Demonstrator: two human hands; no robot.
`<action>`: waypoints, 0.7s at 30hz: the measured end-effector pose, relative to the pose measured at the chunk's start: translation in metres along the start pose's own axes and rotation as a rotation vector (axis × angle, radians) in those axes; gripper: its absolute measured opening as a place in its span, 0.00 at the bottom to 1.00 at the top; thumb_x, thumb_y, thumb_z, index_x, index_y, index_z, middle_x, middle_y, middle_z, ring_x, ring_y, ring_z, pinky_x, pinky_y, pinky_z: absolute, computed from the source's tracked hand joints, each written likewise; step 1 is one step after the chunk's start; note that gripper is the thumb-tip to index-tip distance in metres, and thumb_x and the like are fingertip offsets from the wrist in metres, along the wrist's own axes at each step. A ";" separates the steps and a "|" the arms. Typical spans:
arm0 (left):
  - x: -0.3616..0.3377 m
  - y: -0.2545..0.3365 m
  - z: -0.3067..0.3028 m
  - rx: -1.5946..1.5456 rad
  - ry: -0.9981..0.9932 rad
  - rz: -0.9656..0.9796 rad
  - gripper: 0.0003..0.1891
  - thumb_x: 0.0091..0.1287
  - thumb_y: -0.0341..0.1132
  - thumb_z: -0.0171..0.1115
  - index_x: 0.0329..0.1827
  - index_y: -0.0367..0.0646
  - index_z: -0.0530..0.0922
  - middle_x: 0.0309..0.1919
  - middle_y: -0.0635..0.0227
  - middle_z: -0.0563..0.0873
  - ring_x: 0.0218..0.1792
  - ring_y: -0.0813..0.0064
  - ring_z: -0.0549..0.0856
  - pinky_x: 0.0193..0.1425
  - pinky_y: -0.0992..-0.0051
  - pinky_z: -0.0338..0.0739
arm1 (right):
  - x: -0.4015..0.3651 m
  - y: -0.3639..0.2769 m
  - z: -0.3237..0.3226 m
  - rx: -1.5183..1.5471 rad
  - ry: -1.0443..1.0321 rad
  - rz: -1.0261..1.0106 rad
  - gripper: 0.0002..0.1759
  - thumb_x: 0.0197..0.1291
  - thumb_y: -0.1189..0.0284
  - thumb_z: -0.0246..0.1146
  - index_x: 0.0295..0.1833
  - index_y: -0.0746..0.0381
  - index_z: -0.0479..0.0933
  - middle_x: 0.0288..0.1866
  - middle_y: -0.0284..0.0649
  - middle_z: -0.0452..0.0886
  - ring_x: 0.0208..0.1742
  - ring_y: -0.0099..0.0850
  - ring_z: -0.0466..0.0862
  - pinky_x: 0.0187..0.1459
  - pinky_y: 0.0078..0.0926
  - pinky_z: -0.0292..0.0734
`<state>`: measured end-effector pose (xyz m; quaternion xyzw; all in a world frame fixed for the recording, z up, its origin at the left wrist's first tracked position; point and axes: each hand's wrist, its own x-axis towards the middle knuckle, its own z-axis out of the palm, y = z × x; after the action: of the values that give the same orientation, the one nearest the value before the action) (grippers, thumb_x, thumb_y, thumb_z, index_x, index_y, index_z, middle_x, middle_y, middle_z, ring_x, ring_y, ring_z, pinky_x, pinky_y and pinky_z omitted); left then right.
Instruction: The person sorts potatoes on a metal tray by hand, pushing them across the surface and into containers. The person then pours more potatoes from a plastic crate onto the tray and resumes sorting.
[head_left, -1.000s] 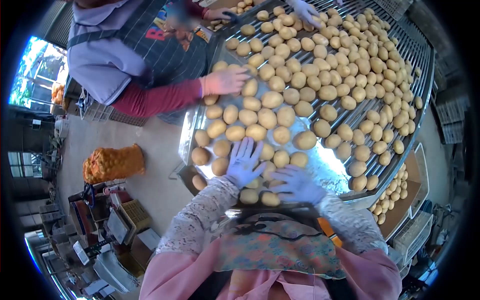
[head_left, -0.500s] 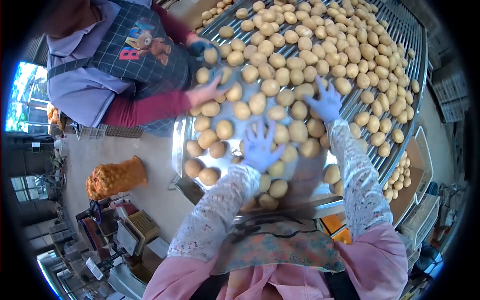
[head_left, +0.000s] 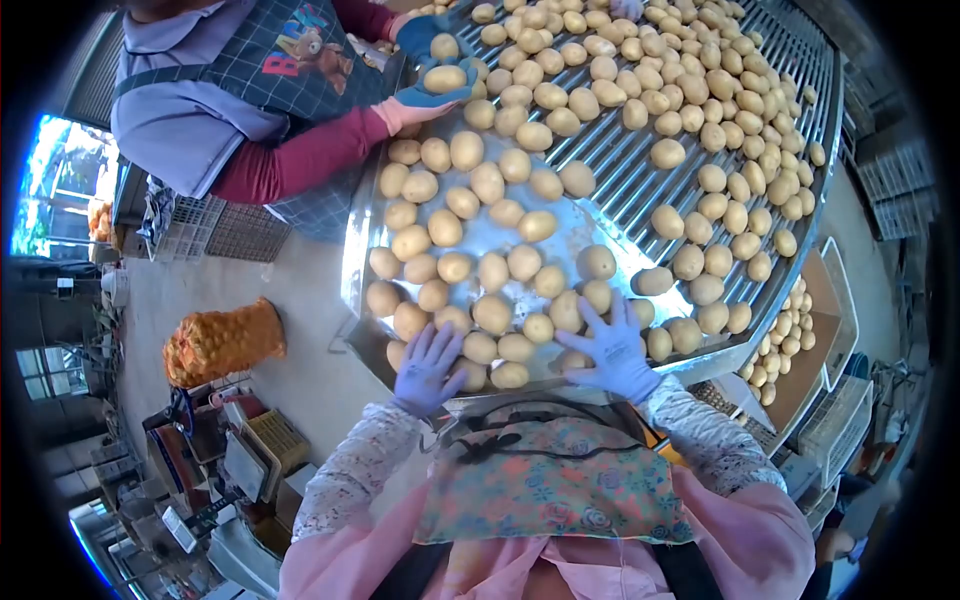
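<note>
Many potatoes point(head_left: 492, 313) lie on a shiny metal tray point(head_left: 572, 222) in front of me, which joins a sloping rack of metal bars point(head_left: 625, 175). My left hand point(head_left: 428, 370), in a pale purple glove, rests with fingers spread against potatoes at the tray's near left edge. My right hand point(head_left: 613, 348), gloved alike, is spread at the near edge, its fingertips touching potatoes right of the middle. Neither hand is closed round anything. More potatoes are heaped on the bars at the back right.
A co-worker point(head_left: 205, 120) stands at the left, a potato in the blue-palmed glove point(head_left: 425, 97). An orange net sack point(head_left: 225, 343) of potatoes lies on the floor at left. A box of potatoes point(head_left: 817, 320) and crates point(head_left: 840, 435) stand at right.
Both my hands have drawn back toward me to the near edge, and potatoes have spread across the tray. The co-worker's hands have moved away from the tray, with potatoes in them.
</note>
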<state>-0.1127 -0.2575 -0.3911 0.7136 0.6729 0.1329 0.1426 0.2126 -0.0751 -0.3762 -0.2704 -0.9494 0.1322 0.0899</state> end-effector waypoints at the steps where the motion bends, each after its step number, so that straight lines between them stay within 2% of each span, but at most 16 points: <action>1: -0.011 -0.011 -0.006 -0.023 -0.010 -0.012 0.33 0.69 0.48 0.63 0.77 0.48 0.71 0.75 0.52 0.71 0.73 0.40 0.69 0.75 0.41 0.62 | 0.003 -0.007 0.007 0.057 -0.010 -0.006 0.45 0.42 0.45 0.77 0.72 0.36 0.76 0.78 0.44 0.68 0.73 0.69 0.65 0.69 0.77 0.58; 3: -0.018 -0.025 -0.013 -0.045 -0.026 -0.012 0.33 0.69 0.47 0.64 0.77 0.47 0.71 0.74 0.48 0.71 0.73 0.39 0.70 0.74 0.41 0.63 | 0.025 -0.025 0.035 0.067 -0.041 -0.094 0.49 0.40 0.42 0.76 0.73 0.36 0.74 0.80 0.44 0.67 0.78 0.68 0.59 0.74 0.75 0.52; 4: -0.012 -0.029 -0.021 0.124 0.019 -0.050 0.33 0.69 0.47 0.64 0.77 0.46 0.71 0.74 0.46 0.71 0.72 0.38 0.69 0.74 0.42 0.62 | 0.039 -0.045 0.046 0.082 -0.088 -0.128 0.50 0.41 0.41 0.76 0.74 0.37 0.74 0.80 0.44 0.66 0.79 0.67 0.58 0.75 0.75 0.50; 7: 0.031 -0.045 -0.016 0.287 0.157 -0.162 0.33 0.70 0.47 0.63 0.77 0.43 0.70 0.74 0.43 0.70 0.73 0.35 0.68 0.75 0.42 0.61 | 0.073 -0.096 0.062 0.198 -0.158 -0.246 0.45 0.49 0.41 0.72 0.76 0.37 0.72 0.79 0.41 0.67 0.81 0.55 0.59 0.78 0.70 0.46; 9: 0.068 -0.046 0.003 0.318 0.205 -0.335 0.35 0.72 0.50 0.60 0.78 0.40 0.68 0.77 0.40 0.66 0.77 0.34 0.64 0.78 0.41 0.57 | 0.078 -0.107 0.079 0.189 -0.082 -0.435 0.35 0.56 0.46 0.69 0.70 0.41 0.77 0.70 0.41 0.75 0.77 0.46 0.68 0.76 0.59 0.57; 10: 0.083 -0.048 0.032 0.297 0.229 -0.353 0.39 0.72 0.56 0.59 0.80 0.41 0.65 0.79 0.41 0.63 0.79 0.35 0.60 0.80 0.42 0.54 | 0.080 -0.099 0.084 0.189 -0.080 -0.435 0.35 0.56 0.46 0.69 0.70 0.41 0.77 0.70 0.41 0.75 0.77 0.46 0.68 0.76 0.59 0.57; 12: 0.101 0.020 0.036 0.329 0.006 -0.330 0.43 0.71 0.59 0.60 0.83 0.44 0.60 0.80 0.46 0.62 0.81 0.39 0.57 0.84 0.44 0.46 | 0.070 -0.060 0.088 0.545 -0.178 -0.666 0.20 0.63 0.53 0.67 0.55 0.51 0.83 0.53 0.39 0.82 0.65 0.40 0.76 0.70 0.45 0.67; 13: 0.096 0.026 0.035 0.317 0.009 -0.343 0.43 0.71 0.59 0.60 0.83 0.44 0.60 0.80 0.46 0.62 0.81 0.39 0.57 0.84 0.44 0.46 | 0.057 -0.032 0.068 0.728 -0.087 -0.443 0.14 0.63 0.57 0.66 0.47 0.54 0.82 0.47 0.39 0.81 0.59 0.39 0.78 0.66 0.41 0.69; 14: 0.085 0.030 0.035 0.190 -0.040 -0.109 0.44 0.70 0.60 0.61 0.83 0.45 0.61 0.81 0.49 0.63 0.81 0.40 0.57 0.84 0.44 0.46 | 0.042 -0.004 0.035 0.903 0.010 -0.207 0.11 0.63 0.61 0.66 0.39 0.57 0.80 0.40 0.38 0.80 0.52 0.39 0.79 0.62 0.38 0.72; 15: 0.078 0.030 0.031 0.064 -0.093 0.134 0.44 0.69 0.60 0.62 0.83 0.45 0.62 0.81 0.53 0.63 0.81 0.40 0.58 0.84 0.44 0.46 | 0.036 0.024 0.001 0.376 -0.009 0.018 0.09 0.60 0.64 0.66 0.39 0.58 0.78 0.40 0.41 0.78 0.49 0.42 0.79 0.60 0.38 0.72; 16: 0.078 0.019 0.020 -0.005 -0.143 0.200 0.41 0.69 0.58 0.62 0.80 0.46 0.66 0.81 0.57 0.64 0.80 0.41 0.59 0.83 0.41 0.47 | 0.019 0.036 -0.052 0.573 0.257 0.306 0.15 0.58 0.65 0.66 0.49 0.59 0.81 0.45 0.45 0.79 0.51 0.45 0.79 0.54 0.43 0.74; 17: 0.076 0.000 0.016 -0.014 -0.154 0.205 0.41 0.69 0.58 0.62 0.80 0.46 0.66 0.81 0.57 0.64 0.80 0.41 0.59 0.83 0.41 0.47 | -0.002 0.082 -0.060 0.217 0.391 0.472 0.21 0.54 0.65 0.69 0.54 0.57 0.80 0.54 0.51 0.80 0.55 0.52 0.79 0.56 0.49 0.75; 18: 0.077 -0.022 0.015 0.152 -0.126 0.220 0.39 0.70 0.57 0.62 0.79 0.46 0.67 0.81 0.55 0.63 0.80 0.40 0.59 0.83 0.40 0.46 | -0.034 0.131 -0.054 -0.430 0.481 0.488 0.29 0.57 0.63 0.70 0.66 0.55 0.78 0.65 0.54 0.78 0.61 0.56 0.78 0.60 0.52 0.75; 19: 0.087 -0.034 0.015 0.323 -0.090 0.235 0.37 0.71 0.56 0.61 0.78 0.46 0.69 0.81 0.54 0.63 0.80 0.39 0.59 0.83 0.38 0.45 | -0.070 0.175 -0.040 -0.479 0.422 0.696 0.34 0.61 0.53 0.68 0.72 0.52 0.77 0.72 0.48 0.75 0.65 0.51 0.76 0.66 0.52 0.71; 20: 0.105 -0.031 0.013 0.320 -0.088 0.245 0.37 0.71 0.56 0.61 0.78 0.46 0.69 0.81 0.54 0.63 0.80 0.39 0.59 0.83 0.38 0.45 | -0.088 0.190 -0.031 -0.551 0.277 0.826 0.37 0.62 0.51 0.68 0.77 0.44 0.73 0.76 0.52 0.71 0.69 0.54 0.75 0.68 0.49 0.72; 21: 0.121 -0.020 0.009 0.315 -0.005 0.101 0.36 0.71 0.55 0.61 0.78 0.45 0.70 0.81 0.52 0.62 0.80 0.38 0.58 0.83 0.36 0.43 | -0.085 0.183 -0.031 -0.553 0.272 0.831 0.37 0.62 0.51 0.68 0.77 0.44 0.73 0.76 0.52 0.71 0.69 0.54 0.75 0.68 0.49 0.72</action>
<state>-0.1210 -0.1355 -0.4075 0.7603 0.6484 0.0307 0.0238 0.3807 0.0355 -0.4098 -0.6532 -0.7409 -0.1356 0.0774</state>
